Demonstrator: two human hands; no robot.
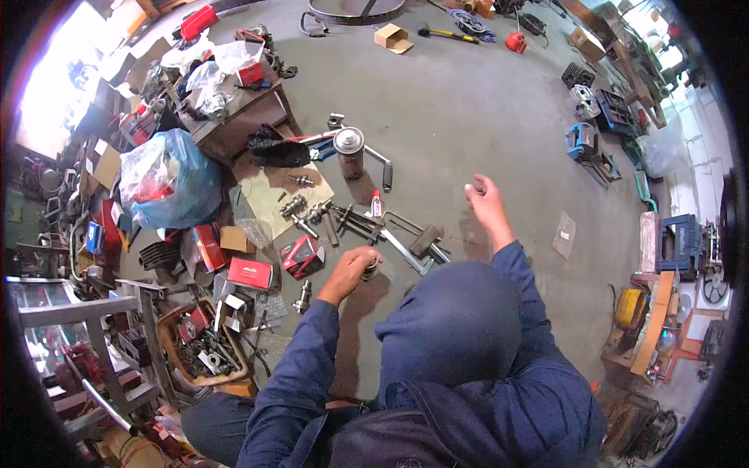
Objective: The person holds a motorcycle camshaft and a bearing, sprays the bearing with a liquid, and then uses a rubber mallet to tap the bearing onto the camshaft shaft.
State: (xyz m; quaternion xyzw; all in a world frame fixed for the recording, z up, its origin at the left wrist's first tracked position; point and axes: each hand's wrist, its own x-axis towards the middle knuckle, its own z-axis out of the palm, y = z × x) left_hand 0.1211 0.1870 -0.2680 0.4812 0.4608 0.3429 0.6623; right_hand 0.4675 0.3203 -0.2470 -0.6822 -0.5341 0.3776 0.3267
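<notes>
My left hand (pixel 349 273) is closed around a small round metal part (pixel 370 270), mostly hidden by the fingers, just above the floor. My right hand (pixel 489 204) is held out over the floor with its fingers loosely apart and nothing in them. Between the hands lie steel bars and a tool with a dark block (pixel 424 242). A small red-and-white tube (pixel 377 204) stands beyond them. Shafts with gear-like ends (pixel 295 207) lie on a cardboard sheet (pixel 265 189) and beside it. Left of my left hand are a red-and-black box (pixel 303 257) and another metal shaft (pixel 303 297).
A tall can (pixel 349 143) stands ahead, next to a black cloth or bag (pixel 278 148). Leftward are a bulging blue plastic bag (pixel 173 181), a red box (pixel 250 273) and a bin of metal parts (pixel 204 380). Tool cases (pixel 679 246) line the right wall; a hammer (pixel 449 33) lies far off.
</notes>
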